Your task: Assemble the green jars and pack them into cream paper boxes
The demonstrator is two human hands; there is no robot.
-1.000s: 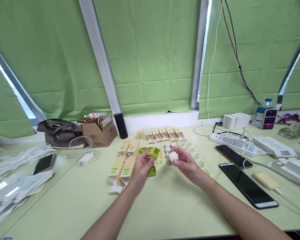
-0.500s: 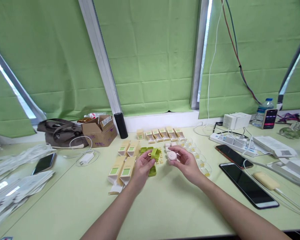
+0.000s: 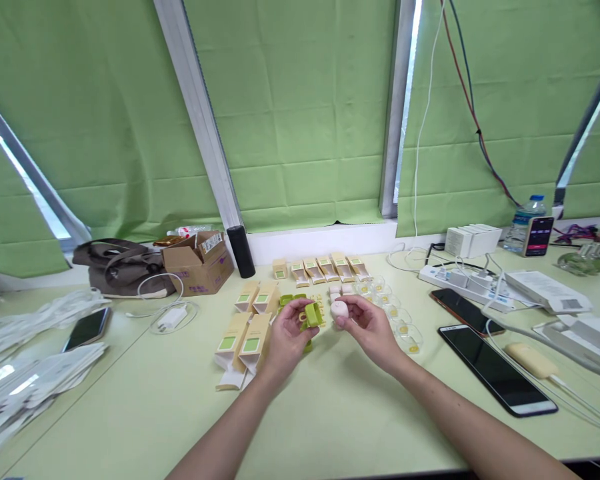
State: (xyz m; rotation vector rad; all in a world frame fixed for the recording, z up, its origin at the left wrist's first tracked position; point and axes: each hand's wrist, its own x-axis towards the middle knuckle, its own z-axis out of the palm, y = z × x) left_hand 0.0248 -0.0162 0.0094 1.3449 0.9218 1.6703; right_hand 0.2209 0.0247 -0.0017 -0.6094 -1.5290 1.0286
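Observation:
My left hand is closed on a small green open case, its hollow turned toward the right. A pale pink, rounded piece sits between the thumb and fingers of my right hand, a short gap from the case. More green case parts lie on the table behind and under my left hand, partly hidden. Small yellow pieces lie in rows beyond the case. Further pink pieces stand behind my right hand, next to several clear cups with yellow centres.
Several cream cartons lie left of my hands, with a row of open cartons at the back. On the right are a large phone, another phone and a power strip. A cardboard box stands back left.
My left hand has turned the green case so its hollow faces right. My right hand has tilted the pink piece and brought it slightly left, narrowing the gap.

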